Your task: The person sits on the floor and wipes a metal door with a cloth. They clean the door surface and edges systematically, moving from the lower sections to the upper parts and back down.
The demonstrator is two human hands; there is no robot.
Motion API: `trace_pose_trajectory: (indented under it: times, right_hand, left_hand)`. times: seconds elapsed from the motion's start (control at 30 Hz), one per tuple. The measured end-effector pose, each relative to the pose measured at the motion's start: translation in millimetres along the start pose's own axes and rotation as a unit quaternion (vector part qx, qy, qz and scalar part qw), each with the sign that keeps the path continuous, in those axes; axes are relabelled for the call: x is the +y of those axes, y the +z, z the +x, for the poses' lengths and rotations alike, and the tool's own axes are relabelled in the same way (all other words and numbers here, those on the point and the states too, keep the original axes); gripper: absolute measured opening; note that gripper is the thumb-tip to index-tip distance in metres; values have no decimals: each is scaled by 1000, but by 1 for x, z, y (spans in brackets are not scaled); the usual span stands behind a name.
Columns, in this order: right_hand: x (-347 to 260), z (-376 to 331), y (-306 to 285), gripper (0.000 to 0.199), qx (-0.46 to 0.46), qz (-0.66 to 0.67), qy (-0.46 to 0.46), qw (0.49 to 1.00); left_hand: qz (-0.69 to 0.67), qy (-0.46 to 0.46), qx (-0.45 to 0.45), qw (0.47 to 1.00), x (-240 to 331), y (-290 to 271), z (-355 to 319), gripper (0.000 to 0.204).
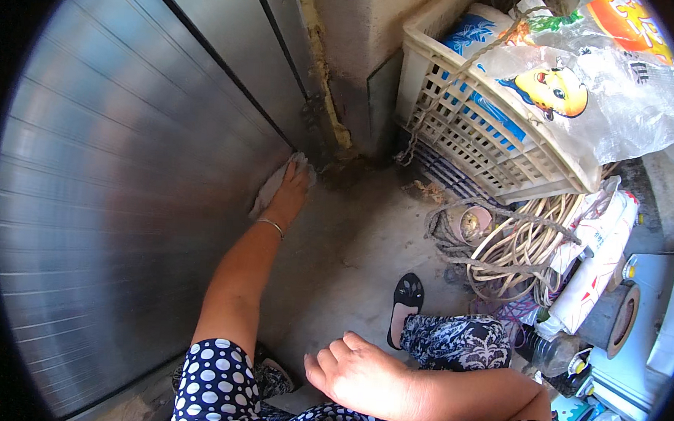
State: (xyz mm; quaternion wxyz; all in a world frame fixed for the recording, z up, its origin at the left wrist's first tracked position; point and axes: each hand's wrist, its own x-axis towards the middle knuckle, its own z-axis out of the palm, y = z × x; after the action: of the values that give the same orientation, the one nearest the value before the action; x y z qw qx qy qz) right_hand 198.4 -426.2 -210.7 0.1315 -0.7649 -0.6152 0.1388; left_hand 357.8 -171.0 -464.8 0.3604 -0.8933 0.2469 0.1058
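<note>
My left hand [287, 194] is stretched out low to the far left, with a bracelet at its wrist. Under its fingers is a pale grey cloth [265, 194], pressed against the bottom of the ribbed metal door [124, 199] where it meets the floor. Part of the cloth sticks out on both sides of the hand. My right hand [360, 370] is held close in front of my body, its fingers curled into a loose fist. Nothing shows in it, and it touches no object around it.
A white plastic crate [494, 127] holding printed plastic bags [572, 86] stands at the far right. Below it lie a coil of pale cable [514, 250], grey rope [445, 250], a white roll [597, 258] and a clear bottle [547, 353]. The concrete floor [343, 245] runs between.
</note>
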Motion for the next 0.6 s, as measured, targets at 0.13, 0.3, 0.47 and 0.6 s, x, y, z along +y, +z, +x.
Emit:
trace_pose_trajectory:
  times: [0.13, 0.3, 0.47, 0.6]
  right_hand:
    - [-1, 0, 2, 38, -17, -4, 6, 1000]
    - [-6, 4, -2, 41, -12, -15, 3, 1000]
    - [-4, 17, 11, 34, 7, -7, -9, 1000]
    - [-3, 34, 18, 19, 33, -2, -13, 999]
  left_hand:
    - [-16, 41, -83, 996, 1, -11, 4, 43]
    - [-24, -18, -14, 999, -17, -5, -18, 40]
    - [-38, -108, 176, 978, -70, -74, -56, 40]
    - [-1, -181, 241, 954, -130, -157, -102, 37]
